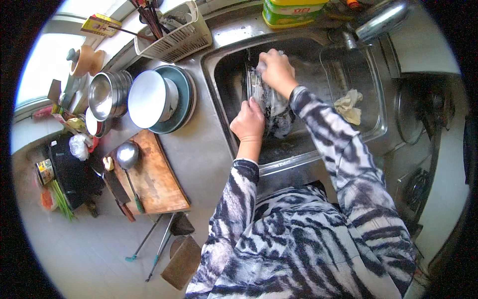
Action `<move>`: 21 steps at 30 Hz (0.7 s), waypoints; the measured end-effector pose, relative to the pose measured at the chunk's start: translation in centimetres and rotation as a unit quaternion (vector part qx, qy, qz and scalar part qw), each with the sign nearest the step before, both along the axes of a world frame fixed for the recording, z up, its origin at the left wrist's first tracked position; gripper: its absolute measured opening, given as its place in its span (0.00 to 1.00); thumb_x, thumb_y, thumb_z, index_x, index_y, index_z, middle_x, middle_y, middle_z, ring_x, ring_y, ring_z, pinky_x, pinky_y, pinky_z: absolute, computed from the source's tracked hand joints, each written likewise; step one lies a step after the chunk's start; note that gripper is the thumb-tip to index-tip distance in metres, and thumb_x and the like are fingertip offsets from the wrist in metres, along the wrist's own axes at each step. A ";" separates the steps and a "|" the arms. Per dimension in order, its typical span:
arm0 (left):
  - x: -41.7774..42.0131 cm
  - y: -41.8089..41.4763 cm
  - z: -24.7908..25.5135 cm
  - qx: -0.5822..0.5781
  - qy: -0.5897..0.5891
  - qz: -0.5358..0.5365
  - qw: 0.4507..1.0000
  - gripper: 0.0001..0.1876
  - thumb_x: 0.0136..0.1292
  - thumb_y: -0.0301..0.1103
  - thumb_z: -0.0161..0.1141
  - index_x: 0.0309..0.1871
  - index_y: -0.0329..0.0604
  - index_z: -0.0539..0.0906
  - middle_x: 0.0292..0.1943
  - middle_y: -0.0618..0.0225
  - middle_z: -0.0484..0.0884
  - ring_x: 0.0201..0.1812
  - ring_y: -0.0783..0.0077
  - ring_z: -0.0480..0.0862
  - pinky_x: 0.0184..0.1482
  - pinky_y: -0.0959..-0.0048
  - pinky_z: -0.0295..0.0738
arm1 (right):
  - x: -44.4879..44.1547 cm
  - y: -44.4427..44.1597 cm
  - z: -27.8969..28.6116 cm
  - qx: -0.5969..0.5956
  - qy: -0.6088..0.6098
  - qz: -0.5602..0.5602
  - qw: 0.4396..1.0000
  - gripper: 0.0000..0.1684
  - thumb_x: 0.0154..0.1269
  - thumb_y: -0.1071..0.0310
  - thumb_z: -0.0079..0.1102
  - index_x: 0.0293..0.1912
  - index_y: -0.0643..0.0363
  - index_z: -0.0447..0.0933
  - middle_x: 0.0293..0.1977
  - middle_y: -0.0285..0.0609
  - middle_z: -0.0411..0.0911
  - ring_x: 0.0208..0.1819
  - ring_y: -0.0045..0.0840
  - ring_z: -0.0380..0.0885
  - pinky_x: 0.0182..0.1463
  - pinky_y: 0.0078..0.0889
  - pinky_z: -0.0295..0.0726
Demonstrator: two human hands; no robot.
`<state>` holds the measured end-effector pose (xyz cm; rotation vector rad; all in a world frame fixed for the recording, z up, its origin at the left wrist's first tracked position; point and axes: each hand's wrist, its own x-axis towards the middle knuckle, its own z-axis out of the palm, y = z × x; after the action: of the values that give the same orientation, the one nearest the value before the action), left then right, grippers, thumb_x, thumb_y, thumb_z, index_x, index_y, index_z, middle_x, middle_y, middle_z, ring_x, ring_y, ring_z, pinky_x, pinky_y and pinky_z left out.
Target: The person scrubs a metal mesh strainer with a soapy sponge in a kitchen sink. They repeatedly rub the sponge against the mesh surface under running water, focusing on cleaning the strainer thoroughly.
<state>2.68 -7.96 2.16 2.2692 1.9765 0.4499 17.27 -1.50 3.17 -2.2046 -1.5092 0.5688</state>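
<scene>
A soapy, shiny object [257,84], its kind unclear, is held over the stainless steel sink [306,157]. My left hand [248,119] is closed on its near edge, thumb on top. At its far end, my right hand [276,71] has curled fingers pressed near the foamy surface. Whether a scrubber is inside that hand is hidden. White suds and a dark, wet heap [282,125] lie below in the basin. To the right of my right forearm, a crumpled pale cloth [349,106] rests in the sink beside a clear rectangular tray or basket [323,61].
Left of the sink stand stacked bowls and plates [147,99] and metal bowls [102,95]. A wooden cutting board [158,175] bears a ladle [127,155] and a cleaver [115,187]. A faucet [381,22], a yellow-green detergent container [293,13] and a utensil basket [175,39] line the back.
</scene>
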 end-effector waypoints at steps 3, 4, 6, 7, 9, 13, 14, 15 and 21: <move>-0.2 0.0 -0.1 0.005 -0.013 -0.006 1.000 0.17 0.70 0.43 0.54 0.23 0.50 0.75 0.13 0.61 0.79 0.13 0.57 0.79 0.16 0.62 0.73 | 1.5 -1.2 0.0 0.023 0.028 0.001 0.999 0.10 0.57 0.65 0.65 0.39 0.54 0.77 0.43 0.43 0.76 0.48 0.44 0.74 0.51 0.47 0.75; -0.3 -0.1 -0.2 -0.011 -0.014 0.000 1.000 0.17 0.71 0.44 0.52 0.25 0.49 0.76 0.14 0.60 0.79 0.14 0.55 0.80 0.17 0.60 0.73 | 2.0 -2.3 0.0 0.049 0.036 -0.002 0.998 0.11 0.57 0.64 0.66 0.39 0.54 0.77 0.42 0.44 0.76 0.48 0.44 0.74 0.51 0.47 0.75; -0.5 -0.1 -0.3 -0.040 -0.017 0.010 0.999 0.18 0.72 0.46 0.49 0.27 0.49 0.78 0.16 0.57 0.80 0.17 0.52 0.81 0.18 0.55 0.73 | 2.6 -4.6 0.4 0.094 0.066 -0.003 0.993 0.15 0.56 0.66 0.66 0.44 0.51 0.78 0.45 0.45 0.76 0.51 0.46 0.73 0.56 0.47 0.72; -0.4 -0.1 -0.3 -0.041 -0.020 0.011 0.999 0.18 0.72 0.46 0.49 0.28 0.49 0.78 0.16 0.57 0.80 0.17 0.52 0.81 0.18 0.55 0.73 | 2.3 -5.9 1.0 0.134 0.073 -0.008 0.988 0.19 0.55 0.68 0.67 0.48 0.50 0.77 0.47 0.45 0.76 0.53 0.46 0.73 0.59 0.47 0.71; -0.4 -0.3 -0.3 -0.042 -0.026 0.011 0.999 0.17 0.72 0.46 0.49 0.29 0.49 0.80 0.17 0.57 0.81 0.18 0.51 0.81 0.19 0.56 0.73 | 1.4 -7.9 2.4 0.145 0.060 -0.016 0.987 0.24 0.54 0.71 0.66 0.52 0.49 0.76 0.49 0.44 0.76 0.54 0.46 0.74 0.59 0.46 0.73; -0.4 -0.1 -0.4 0.007 -0.013 0.004 1.000 0.17 0.70 0.44 0.53 0.25 0.49 0.77 0.13 0.60 0.79 0.14 0.55 0.80 0.16 0.59 0.73 | 2.7 -9.3 5.3 0.003 0.053 0.027 0.998 0.30 0.53 0.73 0.67 0.57 0.48 0.73 0.54 0.42 0.75 0.53 0.44 0.78 0.56 0.44 0.77; -0.5 -0.2 -0.4 0.001 -0.008 0.006 1.000 0.17 0.71 0.45 0.53 0.25 0.49 0.77 0.14 0.59 0.79 0.14 0.55 0.80 0.16 0.59 0.73 | 3.0 -9.2 6.0 0.002 0.015 0.030 0.999 0.30 0.54 0.73 0.67 0.57 0.48 0.73 0.55 0.41 0.74 0.49 0.43 0.80 0.52 0.42 0.80; -0.4 -0.1 -0.4 -0.005 -0.003 0.005 1.000 0.18 0.71 0.45 0.53 0.25 0.49 0.77 0.14 0.59 0.79 0.14 0.54 0.80 0.16 0.58 0.73 | 3.4 -9.1 6.3 -0.005 0.016 0.038 0.999 0.30 0.54 0.73 0.66 0.58 0.48 0.73 0.55 0.41 0.74 0.49 0.43 0.80 0.52 0.42 0.80; -0.5 -0.2 -0.6 -0.031 -0.018 0.007 0.999 0.18 0.72 0.47 0.50 0.27 0.49 0.78 0.16 0.57 0.80 0.17 0.51 0.81 0.18 0.55 0.73 | 4.2 -9.4 6.6 -0.028 0.019 0.099 0.995 0.32 0.53 0.71 0.67 0.59 0.46 0.72 0.51 0.40 0.76 0.49 0.43 0.80 0.49 0.44 0.80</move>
<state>2.20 -8.13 1.55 2.1968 1.9610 0.4211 21.50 -10.94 9.81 -2.0864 -1.7228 0.7178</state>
